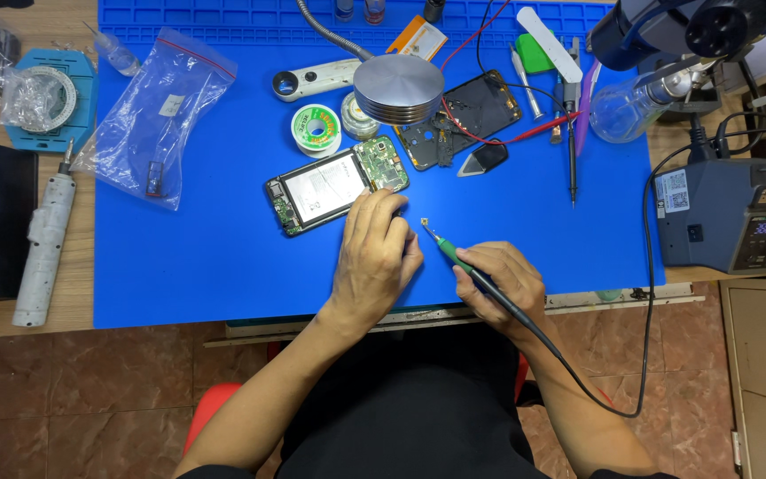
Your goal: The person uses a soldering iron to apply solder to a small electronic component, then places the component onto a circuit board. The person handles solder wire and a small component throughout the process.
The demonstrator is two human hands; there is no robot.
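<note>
A green-handled soldering iron (463, 262) is gripped like a pen in the right hand (494, 288), just right of centre in the frame, its tip angled up-left toward a tiny part (424, 221) lying on the blue mat (214, 257). The left hand (374, 253) is laid palm down at centre, fingers loosely curled and holding nothing visible, the fingertips touching the lower right edge of an opened phone (334, 184) whose battery and circuit board are exposed. A round metal lamp head (398, 89) is seen above the phone, with a solder spool (316, 129) to its left. A second phone frame (463, 115) lies in the upper centre-right. A plastic bag (157, 115) is spread in the upper left, and a soldering station (738, 213) stands on the bench at the right edge, its cable running down to the iron.
</note>
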